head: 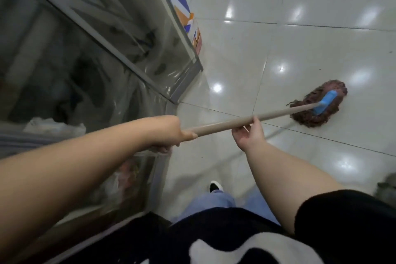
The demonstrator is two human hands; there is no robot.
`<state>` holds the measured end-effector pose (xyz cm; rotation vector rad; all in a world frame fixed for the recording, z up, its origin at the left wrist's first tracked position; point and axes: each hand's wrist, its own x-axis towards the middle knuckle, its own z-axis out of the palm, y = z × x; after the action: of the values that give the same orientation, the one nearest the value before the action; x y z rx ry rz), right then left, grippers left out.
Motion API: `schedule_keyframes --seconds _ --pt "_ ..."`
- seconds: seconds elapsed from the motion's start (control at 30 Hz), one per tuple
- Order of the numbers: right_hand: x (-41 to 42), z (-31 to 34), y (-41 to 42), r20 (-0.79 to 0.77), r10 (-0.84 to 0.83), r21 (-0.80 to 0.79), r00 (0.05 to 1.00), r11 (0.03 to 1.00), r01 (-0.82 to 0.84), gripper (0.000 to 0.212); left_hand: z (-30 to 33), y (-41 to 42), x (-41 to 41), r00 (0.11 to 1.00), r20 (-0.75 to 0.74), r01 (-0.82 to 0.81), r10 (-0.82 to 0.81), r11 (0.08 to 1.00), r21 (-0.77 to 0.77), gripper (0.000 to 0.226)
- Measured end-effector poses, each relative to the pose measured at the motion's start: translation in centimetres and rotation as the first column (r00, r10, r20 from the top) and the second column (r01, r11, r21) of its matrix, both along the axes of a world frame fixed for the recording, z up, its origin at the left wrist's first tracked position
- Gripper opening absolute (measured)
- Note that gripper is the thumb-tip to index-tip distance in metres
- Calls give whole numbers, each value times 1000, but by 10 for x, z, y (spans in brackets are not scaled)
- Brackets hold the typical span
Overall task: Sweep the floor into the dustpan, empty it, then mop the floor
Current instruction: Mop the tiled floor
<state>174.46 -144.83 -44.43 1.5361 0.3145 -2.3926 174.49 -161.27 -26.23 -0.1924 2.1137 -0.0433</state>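
A mop with a beige handle [278, 113] and a blue clamp [326, 102] rests its reddish-brown string head [308, 117] on the glossy white tiled floor [300, 49], to my right front. My left hand [171, 133] is closed round the near end of the handle. My right hand [249, 135] holds the handle further along from below, fingers loosely curled with the thumb on top.
A glass display counter [96, 49] with a metal frame fills the left side, its corner close to the handle. Colourful boxes [184, 13] lie along its base further back. My shoe [216, 186] and jeans show below. A grey object [387, 184] sits at the right edge.
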Motion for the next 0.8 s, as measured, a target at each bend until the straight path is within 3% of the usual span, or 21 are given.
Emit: schedule_keyframes --seconds 0.17,0.37,0.6,0.8 --pt "-29 10 34 94 -122 -106 988 986 132 38 17 33 2 994 98 -51 58 996 -71 52" --pt "-67 34 98 126 -15 -79 992 997 25 35 35 82 -39 987 139 -85 86 996 -13 36" --pt "-131 52 213 81 -106 102 991 990 97 34 33 161 -131 972 233 -83 34 976 204 34" --pt "-168 43 336 101 -204 327 974 931 161 19 -18 265 -190 940 341 -126 -15 913 389 30"
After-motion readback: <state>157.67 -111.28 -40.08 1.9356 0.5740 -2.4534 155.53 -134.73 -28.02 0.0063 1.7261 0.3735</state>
